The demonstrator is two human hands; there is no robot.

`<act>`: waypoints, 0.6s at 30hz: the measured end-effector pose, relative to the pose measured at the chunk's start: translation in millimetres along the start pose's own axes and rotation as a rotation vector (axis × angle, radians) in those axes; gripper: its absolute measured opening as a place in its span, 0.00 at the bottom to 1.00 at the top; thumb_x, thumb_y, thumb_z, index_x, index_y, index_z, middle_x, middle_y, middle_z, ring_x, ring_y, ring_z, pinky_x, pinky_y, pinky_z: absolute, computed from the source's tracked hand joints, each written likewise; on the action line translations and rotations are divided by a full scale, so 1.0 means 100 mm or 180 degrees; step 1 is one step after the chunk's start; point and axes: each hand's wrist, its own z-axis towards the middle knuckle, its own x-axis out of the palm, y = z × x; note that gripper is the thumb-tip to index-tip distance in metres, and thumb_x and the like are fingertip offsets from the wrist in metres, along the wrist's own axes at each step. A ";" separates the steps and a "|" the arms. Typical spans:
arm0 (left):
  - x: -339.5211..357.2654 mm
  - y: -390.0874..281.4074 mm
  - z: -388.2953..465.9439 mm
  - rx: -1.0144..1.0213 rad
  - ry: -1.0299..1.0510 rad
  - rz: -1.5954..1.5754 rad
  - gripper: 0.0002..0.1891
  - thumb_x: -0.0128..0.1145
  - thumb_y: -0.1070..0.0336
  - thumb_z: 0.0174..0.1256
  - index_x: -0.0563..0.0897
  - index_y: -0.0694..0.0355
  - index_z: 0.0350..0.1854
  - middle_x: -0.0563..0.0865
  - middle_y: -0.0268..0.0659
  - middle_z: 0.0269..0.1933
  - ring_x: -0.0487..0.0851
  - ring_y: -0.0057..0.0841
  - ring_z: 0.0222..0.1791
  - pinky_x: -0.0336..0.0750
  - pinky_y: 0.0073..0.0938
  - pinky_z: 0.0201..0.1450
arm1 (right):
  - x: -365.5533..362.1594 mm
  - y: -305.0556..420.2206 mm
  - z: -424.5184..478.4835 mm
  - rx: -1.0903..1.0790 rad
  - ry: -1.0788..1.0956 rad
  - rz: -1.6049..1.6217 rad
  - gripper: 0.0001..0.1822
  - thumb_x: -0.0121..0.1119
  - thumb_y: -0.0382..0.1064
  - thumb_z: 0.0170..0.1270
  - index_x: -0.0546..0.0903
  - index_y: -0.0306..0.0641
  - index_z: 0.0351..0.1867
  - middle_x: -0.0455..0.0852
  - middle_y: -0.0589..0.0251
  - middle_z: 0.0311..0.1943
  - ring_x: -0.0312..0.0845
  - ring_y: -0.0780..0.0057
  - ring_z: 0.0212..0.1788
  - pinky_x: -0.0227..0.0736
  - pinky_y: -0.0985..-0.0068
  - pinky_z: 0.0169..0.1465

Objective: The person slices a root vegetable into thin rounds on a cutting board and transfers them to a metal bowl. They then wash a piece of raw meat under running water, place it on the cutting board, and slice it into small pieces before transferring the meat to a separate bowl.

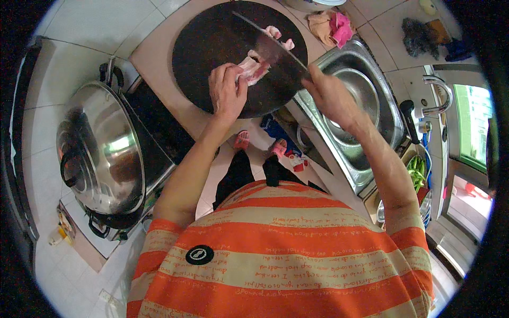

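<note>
A round dark chopping board [195, 51] lies on the counter before me. My left hand [228, 89] rests on its near left part, fingers bent on a strip of raw, fatty meat [250, 71]. In my right hand [330, 93] is the handle of a cleaver [274, 51], whose wide blade reaches up and left across the board, beside the strip's far right side. Small cut pieces of meat [273, 31] lie beyond the blade. Whether the blade touches the meat or the board I cannot tell; the handle is mostly hidden by my fingers.
At the right is a steel sink [350, 175] holding a round metal basin [368, 85], with a faucet [439, 93] past it. Pink and tan cloths [340, 30] lie beyond the board on the right. A large lidded steel wok [107, 147] stands on the stove [153, 115] at the left.
</note>
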 end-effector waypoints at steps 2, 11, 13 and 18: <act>0.00 -0.01 0.01 0.0060 0.0080 0.0037 0.11 0.60 0.70 0.51 0.78 0.60 0.39 0.79 0.41 0.45 0.75 0.40 0.48 0.68 0.41 0.53 | 0.02 0.04 -0.16 0.0115 0.0225 -0.0103 0.11 0.49 0.40 0.69 0.65 0.36 0.44 0.80 0.39 0.24 0.78 0.38 0.30 0.71 0.49 0.31; 0.22 0.09 0.10 0.0075 0.0464 0.0019 0.10 0.63 0.69 0.51 0.80 0.60 0.36 0.81 0.43 0.43 0.77 0.42 0.45 0.72 0.41 0.49 | 0.23 -0.09 -0.20 0.0141 0.0773 -0.0301 0.07 0.44 0.30 0.62 0.64 0.30 0.40 0.81 0.36 0.25 0.80 0.38 0.31 0.75 0.51 0.30; 0.25 0.12 0.08 0.0068 0.0457 -0.0074 0.10 0.63 0.68 0.50 0.80 0.60 0.35 0.81 0.43 0.42 0.78 0.43 0.44 0.72 0.42 0.48 | 0.19 -0.07 -0.11 0.0017 0.0769 -0.0210 0.07 0.43 0.30 0.62 0.64 0.30 0.40 0.81 0.36 0.25 0.81 0.39 0.31 0.75 0.51 0.31; 0.25 0.08 0.07 0.0051 0.0381 -0.0056 0.11 0.63 0.68 0.47 0.80 0.62 0.35 0.81 0.45 0.40 0.78 0.45 0.42 0.73 0.43 0.47 | 0.50 0.16 0.48 -0.0172 0.0523 -0.0187 0.09 0.44 0.30 0.62 0.65 0.30 0.42 0.83 0.39 0.28 0.82 0.41 0.35 0.76 0.49 0.36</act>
